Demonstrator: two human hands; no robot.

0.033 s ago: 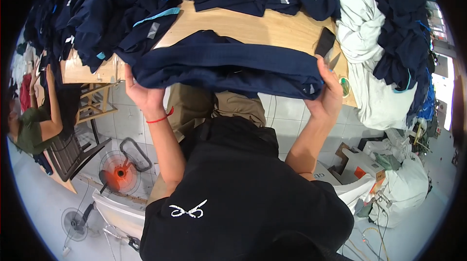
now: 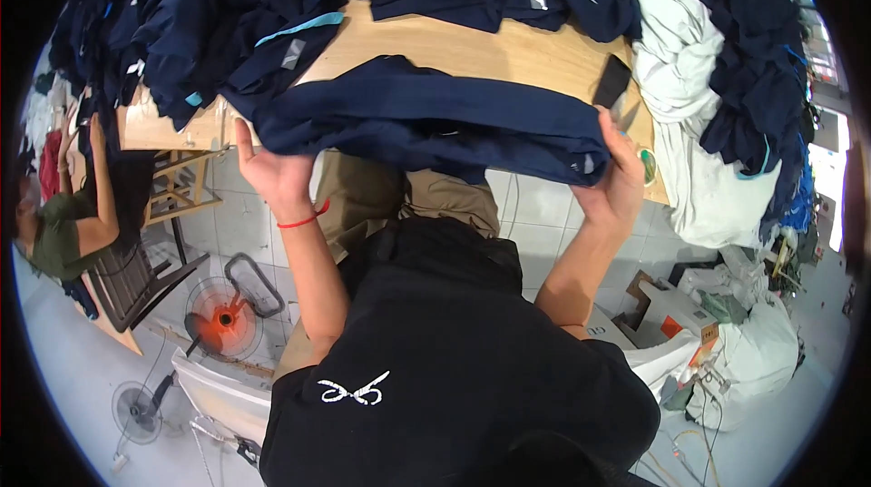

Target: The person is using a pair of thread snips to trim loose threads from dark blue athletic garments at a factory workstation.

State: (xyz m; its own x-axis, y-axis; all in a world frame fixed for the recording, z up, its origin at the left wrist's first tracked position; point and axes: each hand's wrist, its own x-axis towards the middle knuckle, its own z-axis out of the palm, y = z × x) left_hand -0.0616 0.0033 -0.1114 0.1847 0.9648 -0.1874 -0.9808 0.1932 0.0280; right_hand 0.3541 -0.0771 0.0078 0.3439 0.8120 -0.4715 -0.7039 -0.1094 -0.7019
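Observation:
A navy garment (image 2: 426, 97) is stretched sideways between my two hands above the table's near edge. Its long, smooth band runs along the top, and dark folds gape open below. At its left end my left hand (image 2: 279, 177) holds the cloth, thumb sticking up and the other fingers hidden by fabric. My right hand (image 2: 621, 169) grips the opposite end, with the thumb along the outer edge and the fingers behind. A small pale tag (image 2: 588, 164) shows inside the cloth beside the right fingers.
Navy garments (image 2: 181, 24) heap along the far side of the wooden table (image 2: 399, 33). At right lie a black phone (image 2: 612, 80), scissors (image 2: 628, 113) and white cloth (image 2: 671, 60). A co-worker (image 2: 68, 233) is at far left. Fans (image 2: 225, 319) stand on the floor.
The whole view has shifted very slightly to the side. Both hands keep their hold on the navy garment, which stays stretched between them.

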